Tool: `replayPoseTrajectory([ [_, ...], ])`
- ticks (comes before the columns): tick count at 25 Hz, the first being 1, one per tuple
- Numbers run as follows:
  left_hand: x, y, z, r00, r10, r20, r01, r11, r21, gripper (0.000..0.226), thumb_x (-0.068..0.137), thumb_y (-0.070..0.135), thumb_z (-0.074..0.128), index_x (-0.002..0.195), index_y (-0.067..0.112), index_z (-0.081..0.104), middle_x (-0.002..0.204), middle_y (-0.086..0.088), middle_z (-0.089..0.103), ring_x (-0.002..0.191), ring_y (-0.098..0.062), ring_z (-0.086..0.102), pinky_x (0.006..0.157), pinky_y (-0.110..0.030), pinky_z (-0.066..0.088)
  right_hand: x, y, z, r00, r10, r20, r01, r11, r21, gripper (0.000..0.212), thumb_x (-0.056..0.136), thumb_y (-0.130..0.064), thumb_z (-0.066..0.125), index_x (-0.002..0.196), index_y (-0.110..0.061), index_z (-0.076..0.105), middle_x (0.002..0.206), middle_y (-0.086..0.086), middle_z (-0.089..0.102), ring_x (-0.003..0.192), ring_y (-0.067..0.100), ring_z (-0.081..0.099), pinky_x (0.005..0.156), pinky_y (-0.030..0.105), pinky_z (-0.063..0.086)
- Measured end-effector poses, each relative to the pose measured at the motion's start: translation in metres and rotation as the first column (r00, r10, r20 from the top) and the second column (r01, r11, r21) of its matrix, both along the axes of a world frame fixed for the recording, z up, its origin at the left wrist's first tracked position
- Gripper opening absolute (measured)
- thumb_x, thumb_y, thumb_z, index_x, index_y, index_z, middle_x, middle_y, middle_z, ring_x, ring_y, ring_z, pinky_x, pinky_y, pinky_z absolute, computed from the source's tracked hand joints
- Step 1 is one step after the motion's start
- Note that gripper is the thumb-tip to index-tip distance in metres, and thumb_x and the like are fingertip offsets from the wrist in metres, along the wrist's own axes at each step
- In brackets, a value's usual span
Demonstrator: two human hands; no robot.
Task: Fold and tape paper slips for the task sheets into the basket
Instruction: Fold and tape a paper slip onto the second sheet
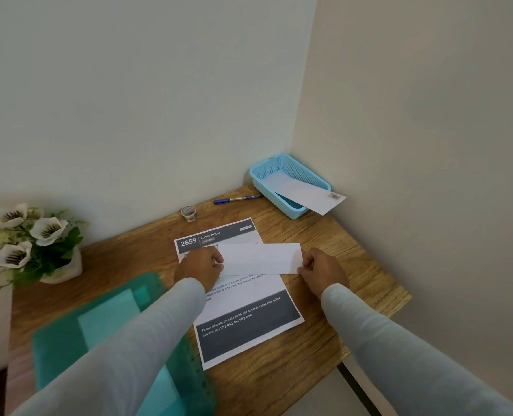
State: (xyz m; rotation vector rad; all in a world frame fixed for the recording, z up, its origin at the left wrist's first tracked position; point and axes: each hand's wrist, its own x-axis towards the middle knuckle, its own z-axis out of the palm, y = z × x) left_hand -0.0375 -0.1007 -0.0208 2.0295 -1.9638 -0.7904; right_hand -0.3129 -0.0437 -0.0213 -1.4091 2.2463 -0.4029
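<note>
Head view. Slip (259, 259): white, folded, held over the sheet (243, 298) on the counter (324, 235). Left hand (199, 267): fingers pinch the slip's left end. Right hand (322, 270): fingers pinch its right end. Basket (279, 171): blue, in the far corner, holding one slip that overhangs the rim, apparently taped. Pen (237, 199) and tape roll (188, 213): near the wall. Green folder (99, 325): under the left sleeve.

The wooden table (324, 244) carries a printed task sheet (249, 322), green folder (99, 325), flower pot (66, 271), tape roll (188, 213), pen (237, 199) and blue basket (291, 211).
</note>
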Motion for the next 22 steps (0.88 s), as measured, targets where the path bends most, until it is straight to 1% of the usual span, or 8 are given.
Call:
replayPoseTrajectory([
  [3,0.002,0.003,0.002,1.000,-0.020,0.008,0.020,1.000,-0.002,0.011,0.095,0.023,0.068,0.101,0.032,0.069,0.098,0.005,0.070,0.085,-0.015,0.064,0.085,-0.034,0.058,0.000,0.001,0.001,0.999,0.033,-0.025,-0.032,0.999,0.012,0.008,0.098,-0.029,0.069,0.101,-0.025,0.063,0.108,-0.002,0.071,0.093,0.017,0.062,0.092,0.032,0.054],
  [5,0.006,0.006,0.003,0.999,-0.039,-0.002,0.039,0.999,0.012,0.016,0.096,0.024,0.069,0.108,0.034,0.070,0.100,0.007,0.071,0.084,-0.012,0.064,0.086,-0.033,0.059,0.001,0.003,0.003,0.998,0.061,-0.025,-0.060,0.998,0.030,0.011,0.099,-0.030,0.067,0.109,-0.023,0.066,0.114,0.000,0.071,0.099,0.019,0.064,0.096,0.033,0.054],
  [8,0.013,0.011,0.006,0.996,-0.087,-0.024,0.088,0.996,0.018,0.023,0.097,0.026,0.068,0.119,0.034,0.068,0.096,0.010,0.068,0.083,-0.011,0.063,0.085,-0.029,0.059,0.001,0.004,0.007,0.997,0.070,0.013,-0.070,0.997,0.041,0.016,0.100,-0.030,0.065,0.114,-0.022,0.066,0.119,0.001,0.070,0.105,0.020,0.064,0.100,0.035,0.052],
  [10,0.016,0.015,0.010,0.995,-0.085,-0.060,0.084,0.996,-0.011,0.025,0.097,0.025,0.069,0.121,0.032,0.067,0.092,0.010,0.066,0.081,-0.010,0.062,0.081,-0.025,0.058,0.002,0.006,0.012,0.998,0.055,0.036,-0.056,0.998,0.030,0.017,0.100,-0.029,0.066,0.115,-0.022,0.066,0.122,0.002,0.070,0.109,0.022,0.064,0.102,0.037,0.053],
  [12,0.021,0.019,0.017,0.993,-0.064,-0.101,0.060,0.997,-0.044,0.026,0.096,0.023,0.069,0.120,0.031,0.067,0.091,0.011,0.065,0.081,-0.010,0.062,0.075,-0.021,0.055,0.007,0.011,0.017,0.998,0.036,0.053,-0.037,0.999,0.007,0.018,0.099,-0.029,0.067,0.116,-0.022,0.066,0.123,0.002,0.069,0.110,0.023,0.064,0.101,0.037,0.053],
  [15,0.033,0.025,0.028,0.988,-0.051,-0.149,0.039,0.996,-0.081,0.025,0.095,0.022,0.071,0.118,0.031,0.068,0.092,0.010,0.066,0.082,-0.010,0.062,0.070,-0.020,0.053,0.023,0.023,0.027,0.995,0.046,0.091,-0.043,0.998,-0.040,0.018,0.098,-0.029,0.068,0.115,-0.024,0.065,0.121,0.001,0.068,0.107,0.021,0.064,0.099,0.037,0.055],
  [19,0.056,0.043,0.039,0.979,-0.068,-0.194,0.048,0.993,-0.105,0.017,0.095,0.023,0.071,0.108,0.033,0.070,0.095,0.009,0.067,0.085,-0.011,0.062,0.073,-0.025,0.054,0.055,0.045,0.043,0.980,0.146,0.136,-0.132,0.986,-0.105,0.015,0.098,-0.029,0.069,0.112,-0.025,0.065,0.114,-0.002,0.068,0.102,0.018,0.065,0.096,0.036,0.058],
  [22,0.090,0.074,0.039,0.966,-0.134,-0.223,0.118,0.989,-0.084,0.013,0.093,0.021,0.071,0.099,0.033,0.071,0.097,0.011,0.069,0.086,-0.010,0.063,0.077,-0.032,0.057,0.096,0.073,0.051,0.964,0.213,0.159,-0.192,0.972,-0.139,0.012,0.097,-0.029,0.069,0.108,-0.028,0.064,0.110,-0.006,0.068,0.098,0.015,0.065,0.093,0.035,0.059],
])
